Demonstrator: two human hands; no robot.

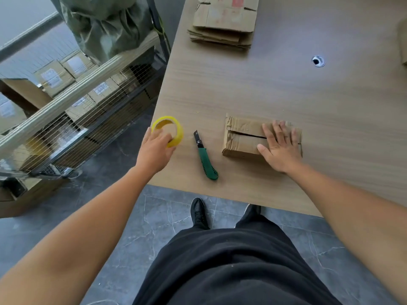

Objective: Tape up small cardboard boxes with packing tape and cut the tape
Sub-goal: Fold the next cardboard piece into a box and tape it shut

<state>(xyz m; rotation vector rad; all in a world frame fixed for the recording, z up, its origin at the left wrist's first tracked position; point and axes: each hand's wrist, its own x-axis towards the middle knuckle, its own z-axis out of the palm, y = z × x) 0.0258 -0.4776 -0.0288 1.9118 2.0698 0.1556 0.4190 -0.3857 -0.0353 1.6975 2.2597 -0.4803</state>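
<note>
A small cardboard box (242, 137) lies on the wooden table (286, 91), its top flaps closed with a dark slit between them. My right hand (278, 148) rests flat on the box's right half, fingers straight. A yellow roll of packing tape (176, 128) sits at the table's left edge. My left hand (155, 148) is on the roll's near side, fingers curled around its rim. A green utility knife (206, 157) with its blade out lies on the table between the roll and the box.
A stack of flattened cardboard boxes (222, 23) lies at the far side of the table. A round cable hole (318, 61) is at the right. Left of the table stands a wire cart (72, 111) with packed boxes. The table's near edge is close to my legs.
</note>
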